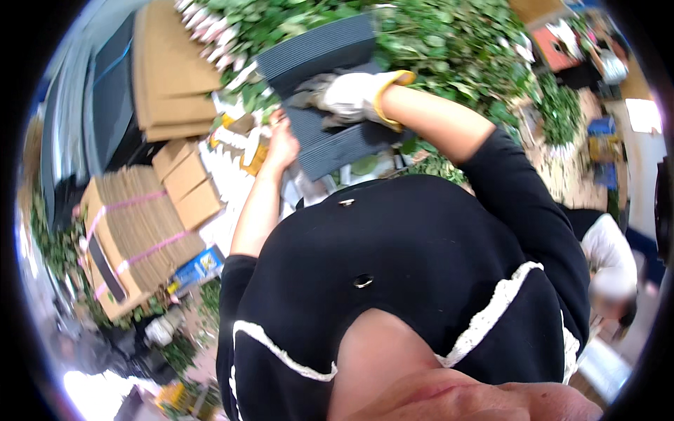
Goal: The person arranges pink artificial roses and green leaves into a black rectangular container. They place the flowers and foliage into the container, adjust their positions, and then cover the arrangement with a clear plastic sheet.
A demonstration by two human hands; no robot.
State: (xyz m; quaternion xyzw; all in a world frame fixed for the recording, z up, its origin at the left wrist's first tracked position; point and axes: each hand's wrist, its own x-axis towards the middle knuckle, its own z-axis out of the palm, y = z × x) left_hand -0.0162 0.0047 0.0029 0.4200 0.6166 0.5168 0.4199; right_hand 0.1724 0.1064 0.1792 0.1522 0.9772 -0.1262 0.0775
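Observation:
A dark grey corrugated sheet [319, 43] lies bent over the work area at the top middle. My right hand [349, 97], in a white-and-grey glove with a yellow cuff, rests on it with fingers spread. My bare left hand [283, 140] is at the sheet's left edge, fingers curled; what exactly they grip is unclear. Leafy green stems [456, 56] are heaped above and right of the sheet. Pale pink wrapped flower heads [207, 31] lie at the upper left. White and yellow scraps [246, 151] are beside my left hand.
Tan cardboard sheets [168, 63], dark panels [105, 105] and a strapped cardboard stack [137, 224] stand at my left. A person in white [607, 249] is at the lower right. Blue crates [602, 126] and another leafy bunch [558, 105] are farther right.

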